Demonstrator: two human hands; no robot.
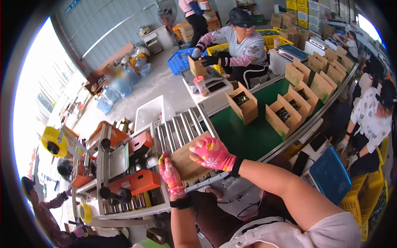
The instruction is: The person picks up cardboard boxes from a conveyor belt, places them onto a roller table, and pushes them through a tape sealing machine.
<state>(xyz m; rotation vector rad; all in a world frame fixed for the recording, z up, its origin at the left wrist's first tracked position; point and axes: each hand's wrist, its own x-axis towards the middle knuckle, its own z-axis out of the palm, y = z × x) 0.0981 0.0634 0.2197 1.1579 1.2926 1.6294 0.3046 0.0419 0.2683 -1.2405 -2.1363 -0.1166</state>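
Observation:
A closed cardboard box [187, 162] lies on the metal rollers [182, 131] in front of me. My left hand [170, 174], in a pink flowered glove, rests along the box's left side with its fingers stretched. My right hand [211, 155], in a matching glove, lies over the box's upper right part with its fingers bent onto the cardboard. To the right of the rollers, an open box [244, 108] with dark green contents stands on the green belt [235, 134].
Several open boxes line the belt at right. A taping machine [138, 182] with orange parts stands left of the rollers. Across the belt, a person in a striped shirt [248, 45] holds a box above a scale. Co-workers stand at right; another person is at lower left.

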